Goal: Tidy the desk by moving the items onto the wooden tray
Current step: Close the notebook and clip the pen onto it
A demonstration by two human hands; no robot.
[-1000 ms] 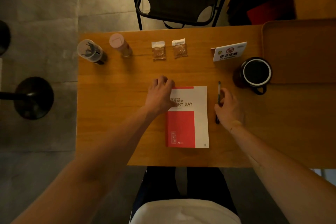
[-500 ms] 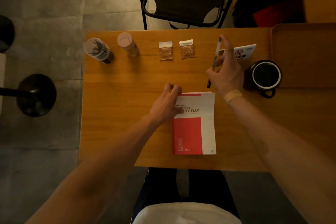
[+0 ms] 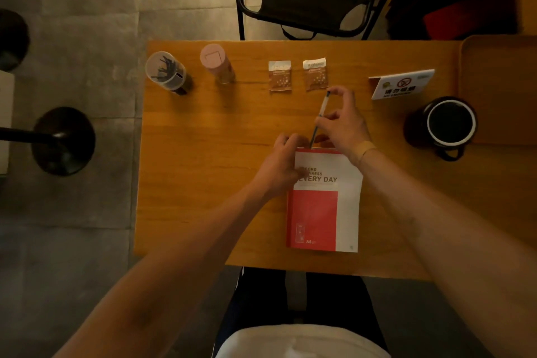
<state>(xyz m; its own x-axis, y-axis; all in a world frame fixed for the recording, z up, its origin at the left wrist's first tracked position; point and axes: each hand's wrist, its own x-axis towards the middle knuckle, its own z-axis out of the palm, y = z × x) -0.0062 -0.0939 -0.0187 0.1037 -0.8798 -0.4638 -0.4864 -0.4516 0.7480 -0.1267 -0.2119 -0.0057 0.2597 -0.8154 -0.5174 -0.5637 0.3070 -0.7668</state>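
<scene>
The right hand has the pen, fingers curled round its upper half, and the pen tilts with its lower tip down at the top edge of the notebook. The left hand grips the notebook's top left corner, fingers curled over the edge; whether the cover is lifted, I cannot tell. The notebook lies flat on the tabletop, near the front edge. The tray sits far right, well apart from both hands, with the mug just at its near corner. Nothing shows on the visible part of the tray yet.

Handling, as I judge it: the pen is light, stiff and thin, so a pinch near the middle keeps it from rolling. The notebook is light, flat and a little floppy; take it by the spine edge or slide fingers under a corner. The two sachets look feather-light and crinkly, a pinch each. The mug may hold liquid: go by the handle, level.
</scene>
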